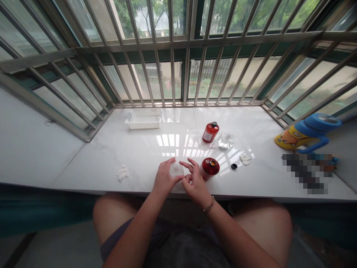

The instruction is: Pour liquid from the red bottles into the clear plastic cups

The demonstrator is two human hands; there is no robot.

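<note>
Nearest us: the dark clothing [189, 242] on the lap, both forearms reaching over the table [92, 167]. We note the left hand [164, 175] curved in a C, loosely holding a translucent plastic container [176, 170] between thumb and fingers. The container sits between the hands, its narrow tip seemingly upward; its long axis we cannot make out. The right hand [193, 180] is half open, two fingers extended toward it; any grip there we cannot tell. Key relation, in our judgement: the uncapped red bottle [209, 169] stands upright just beyond the right hand's outer side, so that hand is nearer. Right of it lies a black cap [234, 166]; farther off, a capped red bottle [210, 133], then a white basket [144, 125].
</note>
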